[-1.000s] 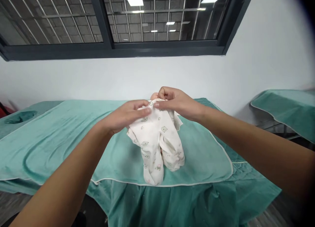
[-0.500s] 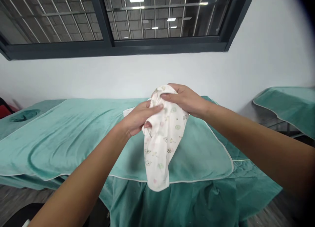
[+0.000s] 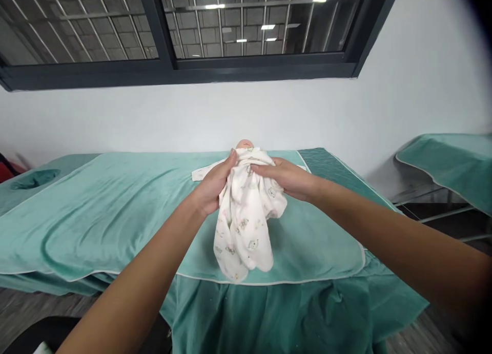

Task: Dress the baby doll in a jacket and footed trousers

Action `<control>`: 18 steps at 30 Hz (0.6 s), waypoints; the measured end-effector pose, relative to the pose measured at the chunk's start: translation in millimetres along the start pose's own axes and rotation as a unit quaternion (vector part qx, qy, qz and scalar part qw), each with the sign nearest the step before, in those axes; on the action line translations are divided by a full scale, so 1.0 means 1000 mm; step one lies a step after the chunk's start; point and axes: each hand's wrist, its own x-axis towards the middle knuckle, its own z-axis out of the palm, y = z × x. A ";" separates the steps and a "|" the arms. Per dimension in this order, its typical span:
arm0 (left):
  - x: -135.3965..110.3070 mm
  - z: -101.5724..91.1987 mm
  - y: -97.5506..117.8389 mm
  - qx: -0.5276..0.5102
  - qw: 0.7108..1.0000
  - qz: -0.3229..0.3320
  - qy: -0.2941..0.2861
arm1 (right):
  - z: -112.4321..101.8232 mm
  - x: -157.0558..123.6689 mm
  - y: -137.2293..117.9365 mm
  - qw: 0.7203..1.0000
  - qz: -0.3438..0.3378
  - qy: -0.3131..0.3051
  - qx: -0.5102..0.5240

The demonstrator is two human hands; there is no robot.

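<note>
A pair of white baby pants [image 3: 246,231] with small green and pink animal prints hangs bunched between my hands, its leg-like ends drooping over the bed. My left hand [image 3: 219,182] is closed on the left side of the gathered upper part. On the opposite side, my right hand [image 3: 290,177] grips the cloth, thumb on top. Behind the pants, the top of a doll's head [image 3: 245,143] shows near the wall. A white sleeve [image 3: 200,173] lies spread out to the left; the doll's body is hidden by the cloth and my hands.
A light green sheet [image 3: 115,205] with pale edging covers the bed, which has a face hole [image 3: 36,179] at its left end. A white wall [image 3: 154,118] and a barred window [image 3: 246,31] stand behind. Another green-covered bed [image 3: 453,159] is at right.
The pants have come down slightly and bunched up, with a second leg-like end now showing. My hands have lowered and moved apart a little. The doll's head has come into view.
</note>
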 end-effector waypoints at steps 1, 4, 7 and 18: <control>-0.002 -0.003 -0.002 0.015 1.000 -0.008 -0.009 | 0.000 0.003 0.002 0.999 -0.012 0.035 0.035; -0.010 -0.011 -0.004 0.070 0.994 -0.061 -0.053 | 0.001 0.009 0.005 0.989 -0.043 0.098 0.103; -0.015 -0.012 -0.003 0.074 0.992 -0.079 -0.063 | 0.003 0.010 0.006 0.985 -0.047 0.091 0.137; -0.011 -0.012 -0.013 -0.044 0.999 -0.003 0.027 | 0.021 0.004 0.007 0.998 0.008 -0.034 0.050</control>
